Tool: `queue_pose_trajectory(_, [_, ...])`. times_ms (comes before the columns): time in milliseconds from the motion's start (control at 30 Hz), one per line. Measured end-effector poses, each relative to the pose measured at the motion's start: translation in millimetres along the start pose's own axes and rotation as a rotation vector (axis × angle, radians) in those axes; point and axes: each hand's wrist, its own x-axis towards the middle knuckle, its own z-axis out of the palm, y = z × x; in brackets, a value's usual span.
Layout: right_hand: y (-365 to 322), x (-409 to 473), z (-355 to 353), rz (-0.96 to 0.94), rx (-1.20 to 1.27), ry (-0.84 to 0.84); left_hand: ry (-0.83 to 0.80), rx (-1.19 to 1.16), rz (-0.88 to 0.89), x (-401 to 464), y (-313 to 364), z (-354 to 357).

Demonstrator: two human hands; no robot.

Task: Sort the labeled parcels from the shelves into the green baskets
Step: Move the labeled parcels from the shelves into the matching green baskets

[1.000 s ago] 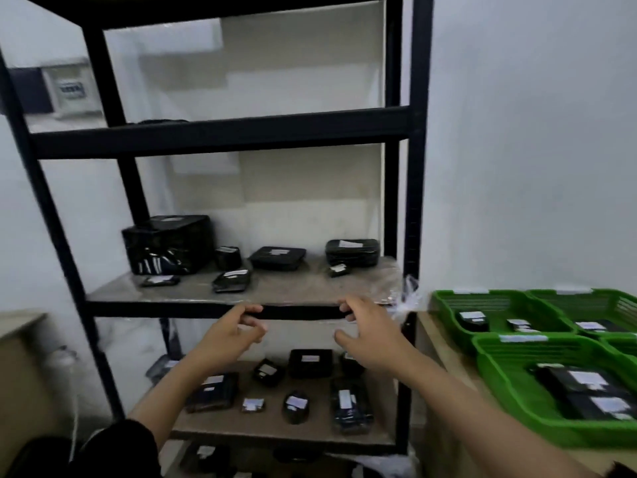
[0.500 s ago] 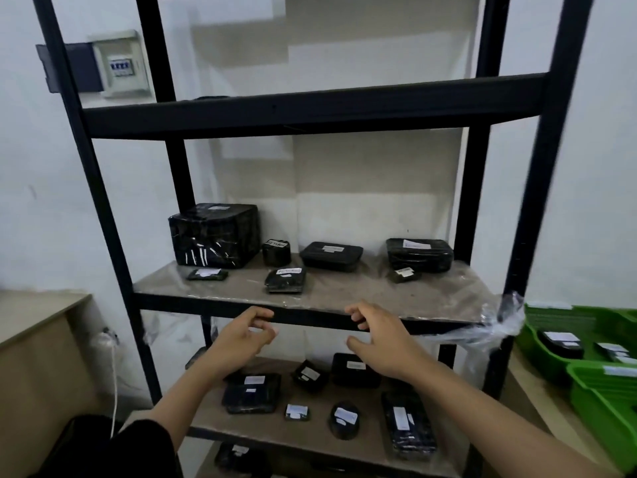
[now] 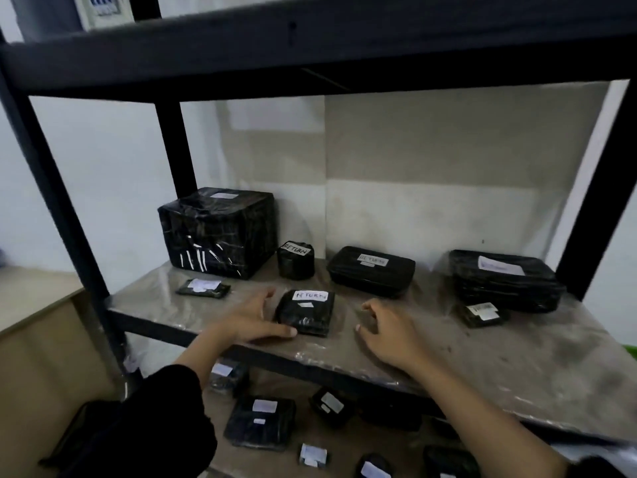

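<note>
My left hand (image 3: 256, 320) lies spread on the plastic-covered middle shelf board (image 3: 517, 360) of the black metal rack, near its front edge. The thumb reaches along the near side of a small flat black-wrapped parcel with a white "RETURN" label (image 3: 306, 312), and the fingers curve beside its left side, touching it or nearly so; I cannot tell whether they press it. My right hand (image 3: 387, 332) hovers just right of that parcel, apart from it, fingers loosely curled and holding nothing.

Toward the back left corner of the board stands a big black-wrapped box with a white label on top (image 3: 219, 231). Beside it to the right is a small round black parcel marked "RETURN" (image 3: 295, 259), then a flat black rectangular parcel with a white label (image 3: 371, 270) near the back edge. At the right end sits a wider flat black parcel with a white slip (image 3: 505, 279), and a small labelled black packet (image 3: 482, 313) lies just in front of it. A thin black packet with a white sticker (image 3: 203, 288) lies near the left edge.

On the lower shelf (image 3: 348, 446) more small labelled black parcels lie scattered.
</note>
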Motion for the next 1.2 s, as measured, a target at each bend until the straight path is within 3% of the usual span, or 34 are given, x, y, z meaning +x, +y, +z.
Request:
queue_pose_trajectory(100, [9.1,2.9,8.6,-0.005,-0.018,0.042,-0.066,0.029,0.034,24.2,1.1,1.8])
queue_pose_trajectory(233, [12.9,4.1,7.7,0.047,0.139,0.038,-0.097,-0.032,0.092,38.9,12.4,17.4])
queue_pose_trajectory(367, [13.6,10.0,8.2,0.180,0.159,0.094,0.096,0.075,0.270,30.5,40.4,60.1])
queue_pose_trajectory(500, [16.5,6.1,4.9,0.231,0.660,0.183,0.191,0.151,0.380,27.2,38.1,74.3])
queue_pose_trajectory(667, [14.6,0.2,-2.8,0.153,1.000,0.234,0.215,0.170,0.380,28.9,36.0,78.1])
queue_pose_trajectory(933, [15.1,-0.8,-4.7,0.194,1.079,0.294,0.148,0.287,0.305,29.1,37.8,72.9])
queue_pose_trajectory(1200, [13.6,-17.5,-22.4,0.367,1.110,0.505,0.125,0.421,0.352,15.7,42.7,71.0])
